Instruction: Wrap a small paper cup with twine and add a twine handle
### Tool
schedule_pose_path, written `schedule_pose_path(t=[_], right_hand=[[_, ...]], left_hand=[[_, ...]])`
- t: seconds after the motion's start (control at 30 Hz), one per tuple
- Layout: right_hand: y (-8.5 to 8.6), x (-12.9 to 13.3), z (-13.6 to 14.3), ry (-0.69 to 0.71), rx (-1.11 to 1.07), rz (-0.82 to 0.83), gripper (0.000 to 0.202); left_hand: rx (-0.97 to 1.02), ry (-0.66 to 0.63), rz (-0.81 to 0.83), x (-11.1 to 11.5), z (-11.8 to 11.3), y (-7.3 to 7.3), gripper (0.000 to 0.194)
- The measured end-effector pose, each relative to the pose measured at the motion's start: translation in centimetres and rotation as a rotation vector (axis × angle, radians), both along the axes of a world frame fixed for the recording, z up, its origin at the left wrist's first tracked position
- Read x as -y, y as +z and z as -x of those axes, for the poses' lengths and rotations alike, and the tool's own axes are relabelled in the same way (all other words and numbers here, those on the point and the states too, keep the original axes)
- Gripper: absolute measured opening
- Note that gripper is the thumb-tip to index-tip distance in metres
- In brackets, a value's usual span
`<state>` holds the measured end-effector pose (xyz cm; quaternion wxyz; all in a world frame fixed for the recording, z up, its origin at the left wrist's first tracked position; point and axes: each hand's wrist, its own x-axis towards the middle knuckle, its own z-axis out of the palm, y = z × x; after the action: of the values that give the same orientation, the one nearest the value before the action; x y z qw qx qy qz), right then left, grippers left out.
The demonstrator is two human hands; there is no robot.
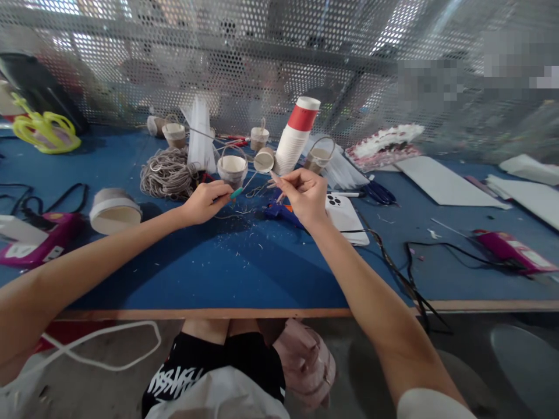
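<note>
My left hand [207, 202] is closed around a slim tool with a teal handle [236, 193]. A thin grey line runs up and right from its tip; I cannot tell whether it is a blade or cord. Opposite it, the fingertips of my right hand [303, 192] are pinched together, and what lies between them is too small to make out. Just behind the hands stand a small cup basket with a cord handle [233, 169] and a tipped cup [264, 159]. Left of them is a coiled heap of grey cord [168, 174]. Below my right hand lies a blue glue gun [283, 213].
A stack of paper cups [292, 139] leans behind my right hand. Beside that hand lies a white phone [347, 218]. Purple glue guns rest at the left [48, 238] and the right [517, 251], with black cables. A larger wrapped cup [115, 211] stands near my left forearm.
</note>
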<state>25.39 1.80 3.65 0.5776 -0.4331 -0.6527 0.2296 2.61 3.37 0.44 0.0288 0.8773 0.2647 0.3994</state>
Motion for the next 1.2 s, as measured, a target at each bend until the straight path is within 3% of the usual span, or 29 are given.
schedule_pose_path(t=[0.17,0.57,0.87,1.2], right_hand=[[-0.5,-0.4,-0.1,-0.098,0.047,0.003,0.016],[-1.1,-0.3,0.4,-0.118,0.092,0.043,0.013],[-1.6,-0.4,0.5,-0.118,0.05,0.075,0.014],[-2.1,-0.2,0.9,-0.086,0.056,0.085,0.015]], left_hand=[[-0.003,0.047,-0.173,0.5,-0.1,-0.1,0.024],[-0.205,0.073,-0.602,1.9,-0.7,-0.3,0.021],[-0.243,0.05,-0.621,1.5,-0.3,-2.0,0.018],[-0.344,-0.063,-0.657,1.8,-0.5,-1.6,0.022]])
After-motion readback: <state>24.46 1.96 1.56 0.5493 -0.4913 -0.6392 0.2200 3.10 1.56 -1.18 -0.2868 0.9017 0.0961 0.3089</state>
